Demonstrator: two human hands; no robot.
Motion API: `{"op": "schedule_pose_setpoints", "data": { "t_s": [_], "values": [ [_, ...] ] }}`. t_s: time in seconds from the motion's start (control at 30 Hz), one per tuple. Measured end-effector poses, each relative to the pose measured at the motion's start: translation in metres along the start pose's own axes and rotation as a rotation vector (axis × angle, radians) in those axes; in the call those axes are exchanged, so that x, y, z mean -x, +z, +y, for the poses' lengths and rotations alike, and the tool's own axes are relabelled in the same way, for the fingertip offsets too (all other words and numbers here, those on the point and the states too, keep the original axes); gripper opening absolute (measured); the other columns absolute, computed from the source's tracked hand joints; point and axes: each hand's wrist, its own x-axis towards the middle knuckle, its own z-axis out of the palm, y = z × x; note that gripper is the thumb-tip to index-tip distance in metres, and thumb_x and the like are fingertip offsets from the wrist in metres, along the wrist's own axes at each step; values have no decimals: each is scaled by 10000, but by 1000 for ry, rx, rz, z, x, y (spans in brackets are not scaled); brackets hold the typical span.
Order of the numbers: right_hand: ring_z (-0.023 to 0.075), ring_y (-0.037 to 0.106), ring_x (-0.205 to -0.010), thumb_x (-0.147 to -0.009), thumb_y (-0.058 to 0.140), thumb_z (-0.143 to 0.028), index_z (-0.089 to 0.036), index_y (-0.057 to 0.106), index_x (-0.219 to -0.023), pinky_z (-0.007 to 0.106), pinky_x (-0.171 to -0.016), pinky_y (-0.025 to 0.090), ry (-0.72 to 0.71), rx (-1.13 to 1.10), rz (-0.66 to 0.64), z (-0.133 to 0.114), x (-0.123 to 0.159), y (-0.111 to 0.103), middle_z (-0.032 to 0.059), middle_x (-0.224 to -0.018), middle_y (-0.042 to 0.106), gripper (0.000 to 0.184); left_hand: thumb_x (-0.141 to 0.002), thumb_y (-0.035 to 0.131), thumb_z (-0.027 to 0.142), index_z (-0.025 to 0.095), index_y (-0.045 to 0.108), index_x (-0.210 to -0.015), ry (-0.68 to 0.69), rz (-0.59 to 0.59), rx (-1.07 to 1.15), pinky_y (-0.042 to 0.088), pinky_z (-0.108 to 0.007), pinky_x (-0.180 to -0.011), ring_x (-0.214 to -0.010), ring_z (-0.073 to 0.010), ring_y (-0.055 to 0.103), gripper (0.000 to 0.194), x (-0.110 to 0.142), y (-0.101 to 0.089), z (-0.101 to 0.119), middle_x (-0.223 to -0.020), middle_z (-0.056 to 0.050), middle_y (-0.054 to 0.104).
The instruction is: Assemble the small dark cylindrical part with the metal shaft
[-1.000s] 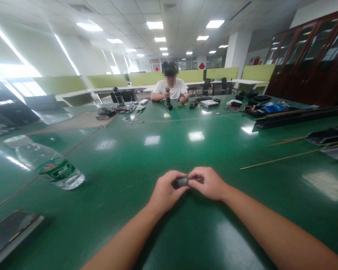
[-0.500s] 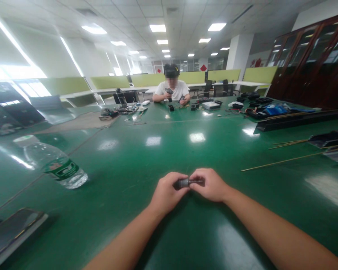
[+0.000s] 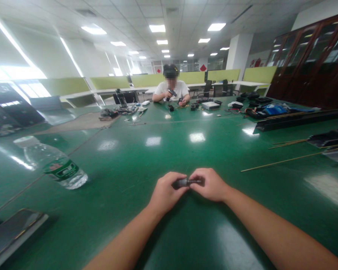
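In front of me, over the green table [image 3: 146, 161], my left hand [image 3: 165, 192] is closed round the thick end of a small grey-black cylinder [image 3: 181, 182]. A thin dark rod [image 3: 195, 182] extends rightward from this cylinder. My right hand [image 3: 212, 185] pinches around the rod, its fingertips meeting those of the left hand. The fingers hide part of the piece, and its exact kind is not clear.
A water bottle [image 3: 62, 168] and a phone-like slab [image 3: 15, 232] are on the left. Thin brass-coloured rods [image 3: 281, 161] and dark channels [image 3: 301, 120] lie right. Across the table, a person [image 3: 171, 90] holds a drill-like tool [image 3: 172, 92] near scattered parts.
My hands stay almost in place, with the cylinder and rod held between them. Across the table, the person's drill-like tool has changed its tilt.
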Motion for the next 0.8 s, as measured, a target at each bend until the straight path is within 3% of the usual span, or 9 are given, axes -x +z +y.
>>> {"op": "schedule_pose_setpoints", "data": {
  "t_s": [0.8],
  "values": [
    [155,617,-700,-776,722,-228,-181,729,-825,258,-653,433,57,26,31,-1,-2,0,19,-773,701,68,-758,778,230,213,707,-984,-21,26,-24,529,-309,-797,-887,-197,673,238,0,-2,-6,-964,-41,724]
  ]
}}
